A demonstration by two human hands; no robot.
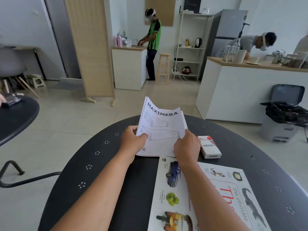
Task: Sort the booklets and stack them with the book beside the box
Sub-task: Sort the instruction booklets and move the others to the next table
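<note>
Both hands, left (131, 140) & right (186, 147), grip "MAXIMERA" booklets (160, 130) nr "VESS" box (210, 149).

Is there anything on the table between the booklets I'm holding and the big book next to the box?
Nothing visible. The white MAXIMERA booklets, held in both hands, have only bare black table before the large illustrated book. The white VESS box sits off right.

Left hand (131, 140) and right hand (187, 147) grip booklets (160, 129) above table (106, 157).
</note>
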